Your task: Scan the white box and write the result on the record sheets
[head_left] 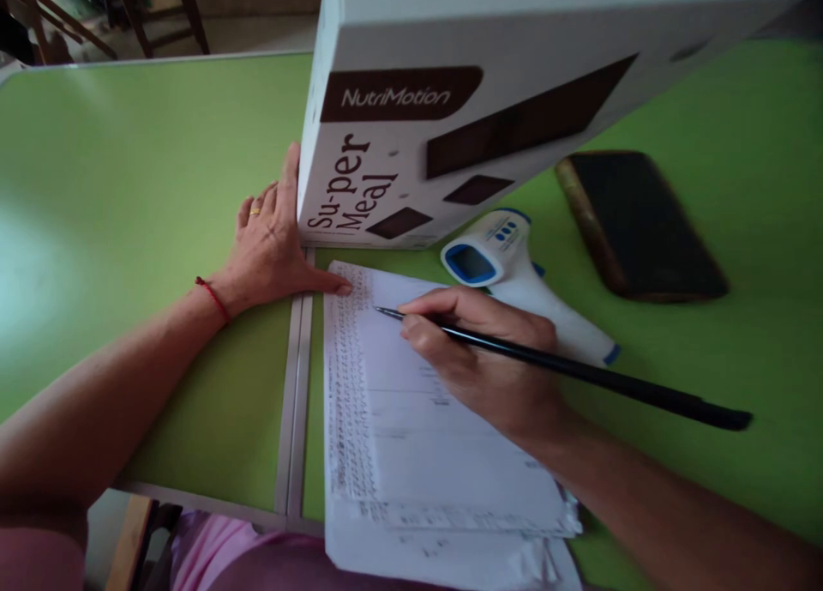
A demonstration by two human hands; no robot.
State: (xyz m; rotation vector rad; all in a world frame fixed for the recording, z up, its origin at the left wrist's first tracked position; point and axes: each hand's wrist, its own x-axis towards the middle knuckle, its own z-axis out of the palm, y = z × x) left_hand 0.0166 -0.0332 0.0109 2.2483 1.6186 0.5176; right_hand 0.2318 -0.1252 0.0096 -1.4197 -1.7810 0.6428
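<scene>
My right hand (489, 351) grips a long black pen (579, 370), its tip close above the upper left of a paper sheet (424, 454); whether it touches cannot be made out. Rows of small handwritten marks run down the sheet's left side. Spread out, my left hand (273, 239) rests its thumb on the sheet's top left corner and its fingers against the side of a white box (373, 188) labelled NutriMotion Su-per Meal. A white and blue infrared thermometer (507, 252) lies just beyond my right hand, partly covered by it.
A dark smartphone (649, 222) in a brown case lies at the right. The green tabletop (141, 162) has a metal seam (294, 402) running towards me. More crumpled-edged sheets stick out under the top one. Behind the far edge stands a wooden chair (164, 12).
</scene>
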